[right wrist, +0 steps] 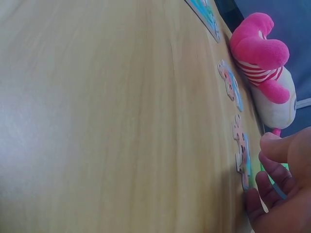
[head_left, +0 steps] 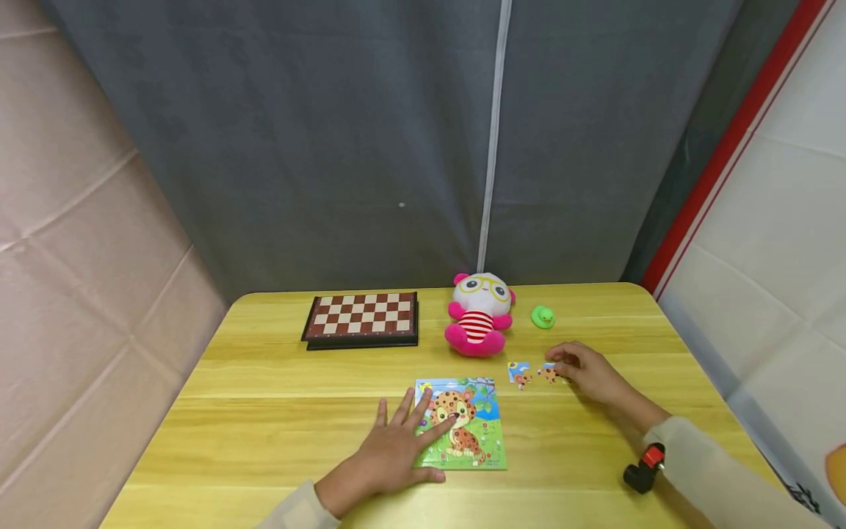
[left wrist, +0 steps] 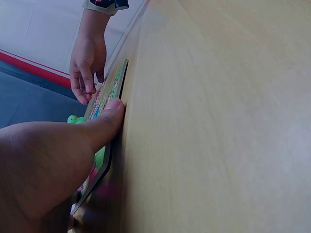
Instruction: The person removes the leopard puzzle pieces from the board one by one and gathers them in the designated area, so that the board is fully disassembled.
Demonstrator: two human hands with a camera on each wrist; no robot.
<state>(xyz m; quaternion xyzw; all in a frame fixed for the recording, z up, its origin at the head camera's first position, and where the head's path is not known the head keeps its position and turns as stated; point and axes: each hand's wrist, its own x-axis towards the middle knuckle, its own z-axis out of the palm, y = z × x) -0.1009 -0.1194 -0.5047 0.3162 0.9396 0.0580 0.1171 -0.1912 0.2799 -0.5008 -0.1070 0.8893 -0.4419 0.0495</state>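
Note:
A square jigsaw puzzle [head_left: 485,433] with a cartoon leopard cub lies flat on the table. My left hand [head_left: 396,448] rests on its left side with fingers spread; in the left wrist view the thumb [left wrist: 104,124] reaches along the board's edge. To the right of the board lie a loose puzzle piece [head_left: 519,372] and a second piece section [head_left: 548,372], both spotted orange and blue. My right hand [head_left: 584,371] hovers at that second section, fingers loosely bent. In the right wrist view, its fingertips are right beside the section [right wrist: 241,150], which lies on the wood.
Behind the puzzle sits a pink and white plush panda [head_left: 477,316]. A small green toy duck [head_left: 543,317] stands to its right. At the back left lies a brown and white chessboard [head_left: 362,317]. A grey curtain [head_left: 344,147] hangs behind the wooden table [head_left: 264,411].

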